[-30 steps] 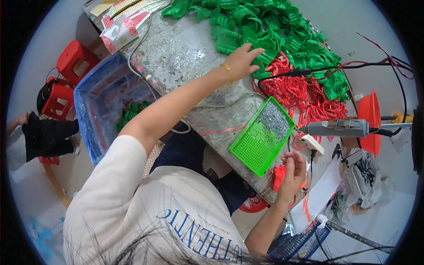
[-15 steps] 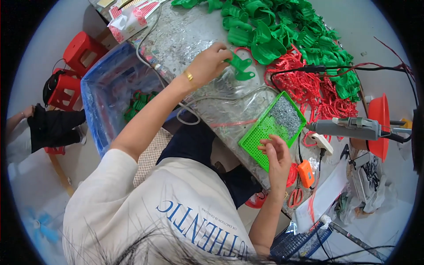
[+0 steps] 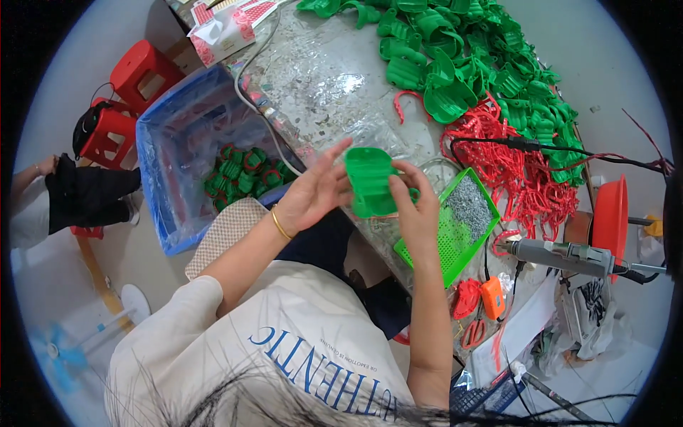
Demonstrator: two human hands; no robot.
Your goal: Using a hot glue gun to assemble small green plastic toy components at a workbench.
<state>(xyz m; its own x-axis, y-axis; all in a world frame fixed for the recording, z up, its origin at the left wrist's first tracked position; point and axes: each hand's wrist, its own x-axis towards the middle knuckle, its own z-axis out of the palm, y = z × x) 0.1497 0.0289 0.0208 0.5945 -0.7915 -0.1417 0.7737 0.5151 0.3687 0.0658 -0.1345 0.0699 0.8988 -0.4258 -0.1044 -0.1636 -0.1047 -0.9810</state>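
Observation:
A curved, ribbed green plastic part (image 3: 371, 183) is held up over the table's near edge. My right hand (image 3: 420, 213) pinches its right side between thumb and fingers. My left hand (image 3: 309, 199), with a gold bracelet at the wrist, is at the part's left side. Its fingers are stretched out and apart; whether they touch the part I cannot tell. Just right of my right hand lies a bright green perforated tray (image 3: 442, 260), with small silver metal pieces (image 3: 469, 206) heaped in its far half.
Green parts (image 3: 455, 71) are piled at the far side, beside a heap of red plastic strips (image 3: 477, 142). To the left, a blue lined bin (image 3: 160, 206) holds green-and-red pieces. A grey soldering-type tool (image 3: 558, 252), red scissors (image 3: 473, 334) and an orange device (image 3: 492, 295) are at right.
My left hand has come back from the far table toward me with the green part. My right hand has left the tray and now grips that part; the left fingers have spread.

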